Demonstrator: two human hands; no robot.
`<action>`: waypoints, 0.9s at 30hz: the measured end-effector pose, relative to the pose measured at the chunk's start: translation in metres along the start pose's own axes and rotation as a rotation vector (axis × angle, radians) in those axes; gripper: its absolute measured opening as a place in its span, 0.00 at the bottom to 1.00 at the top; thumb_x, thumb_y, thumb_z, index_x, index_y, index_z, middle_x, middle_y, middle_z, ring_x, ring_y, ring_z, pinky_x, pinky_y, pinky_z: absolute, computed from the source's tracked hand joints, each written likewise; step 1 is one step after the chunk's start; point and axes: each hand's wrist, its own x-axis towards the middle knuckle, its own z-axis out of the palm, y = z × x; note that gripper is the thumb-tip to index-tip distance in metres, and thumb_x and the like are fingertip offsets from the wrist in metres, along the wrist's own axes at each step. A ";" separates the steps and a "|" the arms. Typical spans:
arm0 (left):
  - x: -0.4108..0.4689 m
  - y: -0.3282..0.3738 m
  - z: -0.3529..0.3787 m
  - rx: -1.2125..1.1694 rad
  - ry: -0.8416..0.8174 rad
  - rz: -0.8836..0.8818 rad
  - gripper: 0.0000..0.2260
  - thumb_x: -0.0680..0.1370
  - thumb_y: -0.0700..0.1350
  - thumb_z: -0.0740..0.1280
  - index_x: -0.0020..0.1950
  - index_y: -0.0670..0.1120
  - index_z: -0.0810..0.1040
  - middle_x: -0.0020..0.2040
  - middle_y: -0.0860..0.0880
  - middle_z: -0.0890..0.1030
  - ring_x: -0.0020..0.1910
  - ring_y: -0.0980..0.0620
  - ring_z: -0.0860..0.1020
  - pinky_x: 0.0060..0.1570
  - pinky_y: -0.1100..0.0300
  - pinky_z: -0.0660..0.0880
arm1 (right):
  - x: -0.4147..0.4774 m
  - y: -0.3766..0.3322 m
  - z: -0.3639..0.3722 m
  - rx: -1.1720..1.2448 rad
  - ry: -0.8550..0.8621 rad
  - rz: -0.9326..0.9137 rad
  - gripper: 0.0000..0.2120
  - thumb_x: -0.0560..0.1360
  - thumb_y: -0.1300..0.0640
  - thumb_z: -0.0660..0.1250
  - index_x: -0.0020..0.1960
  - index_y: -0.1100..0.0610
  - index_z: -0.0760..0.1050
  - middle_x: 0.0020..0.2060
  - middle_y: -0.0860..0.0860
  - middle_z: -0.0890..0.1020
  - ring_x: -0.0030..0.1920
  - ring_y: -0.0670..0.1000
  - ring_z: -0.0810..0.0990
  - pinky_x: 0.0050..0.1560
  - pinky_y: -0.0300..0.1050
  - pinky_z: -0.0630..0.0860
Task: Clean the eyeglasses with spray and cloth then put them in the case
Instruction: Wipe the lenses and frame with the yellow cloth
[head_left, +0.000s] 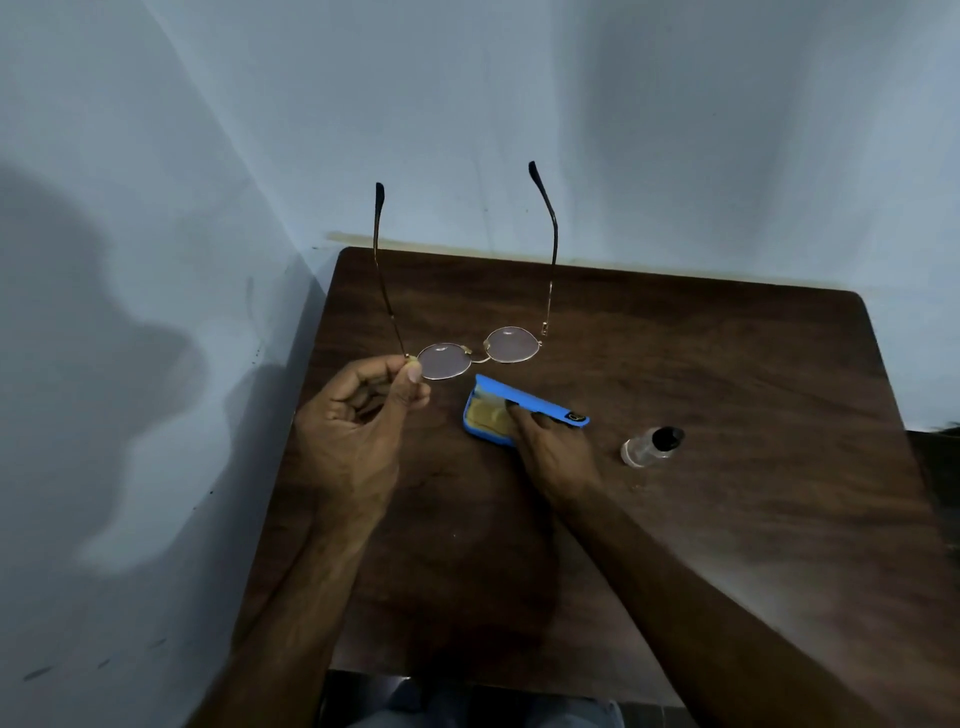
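A left grip (358, 410) pinches the glasses (478, 353) at the hinge beside one lens, holding them above the bench (701, 364) with both arms open and pointing away. Just right of it and lower, the right grip (550, 447) reaches into the open blue case (519, 402), fingers on its tan lining. The spray bottle (652, 446) stands further right.

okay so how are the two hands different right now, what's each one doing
The left hand is raised above the table, pinching the eyeglasses at the frame's edge; the right hand is low, fingers reaching into the open blue case. The left shows its palm side, the right its back. Both are bare.
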 end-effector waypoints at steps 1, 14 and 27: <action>0.000 0.000 -0.001 -0.006 0.002 -0.003 0.05 0.80 0.42 0.75 0.55 0.48 0.86 0.45 0.49 0.89 0.44 0.46 0.88 0.48 0.49 0.87 | 0.001 -0.002 -0.002 -0.035 -0.024 0.003 0.24 0.86 0.49 0.57 0.81 0.51 0.62 0.71 0.56 0.78 0.66 0.60 0.79 0.61 0.57 0.78; -0.007 -0.003 -0.002 -0.034 0.012 -0.004 0.07 0.79 0.41 0.75 0.56 0.41 0.86 0.43 0.47 0.89 0.42 0.45 0.88 0.47 0.55 0.86 | 0.011 -0.017 -0.018 -0.251 -0.081 0.015 0.14 0.82 0.57 0.63 0.66 0.57 0.74 0.62 0.57 0.81 0.61 0.60 0.81 0.49 0.52 0.76; -0.008 0.001 -0.008 -0.047 0.015 -0.004 0.06 0.79 0.41 0.75 0.55 0.43 0.86 0.43 0.47 0.89 0.41 0.47 0.88 0.46 0.58 0.85 | 0.019 -0.023 -0.018 -0.265 -0.084 0.023 0.17 0.82 0.56 0.65 0.70 0.58 0.73 0.64 0.57 0.81 0.63 0.58 0.80 0.56 0.54 0.78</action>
